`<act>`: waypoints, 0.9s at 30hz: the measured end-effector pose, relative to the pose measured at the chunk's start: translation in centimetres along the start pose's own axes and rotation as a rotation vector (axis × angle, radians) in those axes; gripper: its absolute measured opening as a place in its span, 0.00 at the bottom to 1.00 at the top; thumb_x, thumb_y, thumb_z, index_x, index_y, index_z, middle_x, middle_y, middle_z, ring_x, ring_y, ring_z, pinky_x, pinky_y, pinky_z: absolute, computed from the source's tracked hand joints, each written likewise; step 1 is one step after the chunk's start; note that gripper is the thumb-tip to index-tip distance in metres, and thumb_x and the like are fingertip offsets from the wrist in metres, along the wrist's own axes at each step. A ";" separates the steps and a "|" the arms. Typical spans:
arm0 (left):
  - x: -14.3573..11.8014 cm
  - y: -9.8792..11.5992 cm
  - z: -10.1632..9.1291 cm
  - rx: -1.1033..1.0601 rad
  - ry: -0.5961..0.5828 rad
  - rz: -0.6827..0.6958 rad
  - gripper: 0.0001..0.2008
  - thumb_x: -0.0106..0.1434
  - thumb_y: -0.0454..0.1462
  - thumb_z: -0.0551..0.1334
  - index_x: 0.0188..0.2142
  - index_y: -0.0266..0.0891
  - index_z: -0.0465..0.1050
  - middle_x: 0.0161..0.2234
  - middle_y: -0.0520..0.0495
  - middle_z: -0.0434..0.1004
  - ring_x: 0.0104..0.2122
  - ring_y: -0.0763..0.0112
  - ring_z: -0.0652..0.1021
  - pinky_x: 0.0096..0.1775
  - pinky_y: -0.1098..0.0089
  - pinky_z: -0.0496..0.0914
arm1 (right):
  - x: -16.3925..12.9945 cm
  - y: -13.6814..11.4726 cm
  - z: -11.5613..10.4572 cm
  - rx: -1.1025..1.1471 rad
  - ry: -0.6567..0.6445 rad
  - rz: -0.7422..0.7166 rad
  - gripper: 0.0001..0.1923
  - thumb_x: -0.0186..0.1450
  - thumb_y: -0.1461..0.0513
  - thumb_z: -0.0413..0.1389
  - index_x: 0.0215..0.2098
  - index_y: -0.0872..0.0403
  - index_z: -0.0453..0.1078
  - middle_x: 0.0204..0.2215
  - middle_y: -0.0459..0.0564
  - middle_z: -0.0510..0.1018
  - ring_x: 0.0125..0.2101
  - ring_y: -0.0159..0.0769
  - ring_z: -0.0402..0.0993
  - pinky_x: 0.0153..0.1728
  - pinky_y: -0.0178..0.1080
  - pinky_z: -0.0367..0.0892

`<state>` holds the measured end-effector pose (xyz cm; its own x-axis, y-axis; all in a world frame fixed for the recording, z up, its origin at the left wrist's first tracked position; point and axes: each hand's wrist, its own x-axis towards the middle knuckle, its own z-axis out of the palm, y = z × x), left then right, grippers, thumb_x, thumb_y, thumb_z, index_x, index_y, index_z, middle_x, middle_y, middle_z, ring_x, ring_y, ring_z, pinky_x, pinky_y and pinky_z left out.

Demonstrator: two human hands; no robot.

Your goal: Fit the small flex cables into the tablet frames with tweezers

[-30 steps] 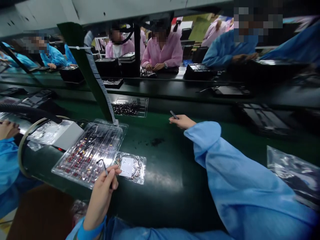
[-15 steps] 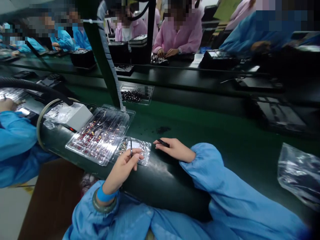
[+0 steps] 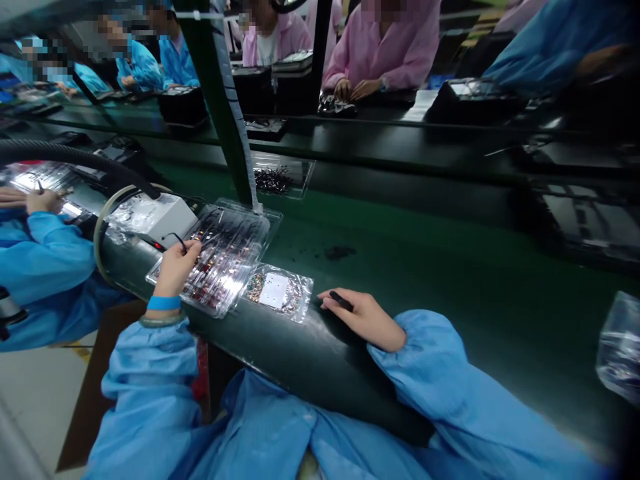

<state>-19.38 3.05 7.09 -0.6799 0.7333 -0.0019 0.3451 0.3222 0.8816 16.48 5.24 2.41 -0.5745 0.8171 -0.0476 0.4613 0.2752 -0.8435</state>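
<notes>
Two hands: both the wearer's own, both in blue sleeves, both at the near edge of the green surface [image 3: 400, 267].
Left hand [image 3: 176, 267]: fingers pinched closed on thin black tweezers [image 3: 178, 240], tips curving up and left; hand sits over the near-left corner of the clear parts tray [image 3: 220, 257].
Parts tray: clear plastic blister, rows of small red and metallic parts inside; lies at the near-left edge of the surface, long side running away from the wearer.
Right hand [image 3: 363, 317]: lies palm down on the near edge, fingers closed lightly around a small dark stick-like tool [image 3: 341, 301] that rests along the top of the fingers; exact kind of tool too small to tell.
Small bag [image 3: 277, 292]: clear pouch with a white card and small parts inside, flat on the surface, touching the near-right side of the parts tray, just left of the right hand.
White box [image 3: 167, 217]: far side of the left hand, at the left edge, clear bags on top.
Second tray [image 3: 283, 177]: clear, dark small parts in it, further back toward the far edge, behind a green post [image 3: 220, 107].
Neighbour: another person's hand [image 3: 43, 200] in a blue sleeve at far left, holding its own tweezers.
Across the surface: people in pink and blue coats at a second row.
Right edge: crumpled clear bag [image 3: 617, 350], well apart from both hands.
</notes>
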 end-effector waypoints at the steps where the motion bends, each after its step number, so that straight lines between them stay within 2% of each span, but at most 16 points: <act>1: 0.7 0.0 0.0 0.057 0.011 0.001 0.07 0.48 0.37 0.65 0.28 0.36 0.72 0.19 0.54 0.63 0.23 0.72 0.65 0.28 0.72 0.58 | -0.4 0.3 0.0 0.008 0.010 0.007 0.15 0.63 0.52 0.50 0.39 0.50 0.74 0.32 0.49 0.82 0.35 0.42 0.78 0.40 0.43 0.70; 4: 1.9 0.0 0.2 0.178 -0.003 -0.002 0.05 0.44 0.32 0.66 0.23 0.36 0.71 0.17 0.54 0.62 0.28 0.67 0.69 0.33 0.71 0.59 | -1.4 1.4 0.0 0.032 0.041 0.054 0.15 0.63 0.52 0.50 0.38 0.49 0.75 0.33 0.49 0.82 0.35 0.42 0.78 0.41 0.43 0.71; 7: 2.3 0.1 0.5 0.200 -0.023 -0.005 0.04 0.46 0.30 0.66 0.23 0.35 0.71 0.17 0.55 0.60 0.31 0.66 0.70 0.35 0.71 0.59 | -2.1 2.5 0.2 0.044 0.083 0.110 0.16 0.63 0.51 0.50 0.37 0.50 0.75 0.33 0.50 0.82 0.37 0.43 0.78 0.42 0.44 0.71; 10: 1.6 0.4 0.8 0.111 -0.012 -0.001 0.05 0.47 0.29 0.65 0.24 0.36 0.71 0.20 0.53 0.64 0.31 0.67 0.69 0.34 0.71 0.59 | -2.4 3.1 0.4 0.059 0.121 0.155 0.17 0.63 0.50 0.50 0.38 0.50 0.75 0.33 0.50 0.82 0.39 0.44 0.78 0.44 0.45 0.70; 13: -0.1 1.1 1.2 -0.067 -0.056 -0.025 0.04 0.51 0.32 0.66 0.26 0.38 0.71 0.20 0.54 0.63 0.25 0.73 0.65 0.28 0.73 0.58 | -2.3 3.1 0.6 0.076 0.170 0.166 0.16 0.63 0.51 0.51 0.39 0.50 0.74 0.35 0.50 0.81 0.41 0.43 0.77 0.46 0.45 0.69; 16: -2.8 2.4 2.0 -0.294 -0.233 -0.118 0.06 0.56 0.38 0.64 0.28 0.37 0.70 0.16 0.58 0.52 0.18 0.78 0.56 0.22 0.74 0.53 | -2.2 2.8 0.6 0.081 0.240 0.095 0.13 0.62 0.52 0.53 0.38 0.50 0.74 0.39 0.51 0.79 0.42 0.42 0.75 0.47 0.45 0.68; 19: -6.0 3.8 3.8 -0.491 -0.457 -0.233 0.09 0.57 0.41 0.64 0.29 0.36 0.70 0.16 0.60 0.45 0.16 0.81 0.51 0.20 0.77 0.51 | -2.3 2.7 0.7 0.149 0.328 0.052 0.13 0.62 0.51 0.54 0.36 0.49 0.74 0.43 0.53 0.76 0.43 0.42 0.73 0.47 0.45 0.68; 23: -10.2 4.8 7.7 -0.608 -0.777 -0.324 0.13 0.52 0.42 0.69 0.29 0.34 0.72 0.15 0.60 0.48 0.15 0.83 0.53 0.18 0.78 0.52 | -2.7 2.5 0.7 0.442 0.430 0.109 0.19 0.64 0.47 0.49 0.37 0.50 0.73 0.44 0.53 0.74 0.33 0.36 0.71 0.35 0.41 0.68; 25: -11.8 5.1 9.8 -0.629 -0.909 -0.359 0.14 0.50 0.42 0.71 0.30 0.33 0.73 0.15 0.59 0.51 0.15 0.83 0.54 0.18 0.77 0.53 | -2.9 2.4 0.5 0.496 0.477 0.100 0.23 0.64 0.44 0.48 0.38 0.51 0.73 0.41 0.52 0.75 0.33 0.34 0.71 0.37 0.40 0.68; 27: -12.8 5.2 11.8 -0.624 -0.970 -0.382 0.15 0.49 0.42 0.72 0.30 0.34 0.74 0.16 0.58 0.54 0.16 0.83 0.56 0.18 0.78 0.54 | -2.9 2.7 0.1 0.487 0.540 0.095 0.26 0.63 0.41 0.47 0.37 0.52 0.73 0.38 0.51 0.75 0.35 0.34 0.70 0.41 0.39 0.67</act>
<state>-1.25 2.45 6.14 0.1890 0.8835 -0.4285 -0.3241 0.4680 0.8221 19.32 3.59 0.21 -0.0751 0.9967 0.0318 0.0680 0.0369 -0.9970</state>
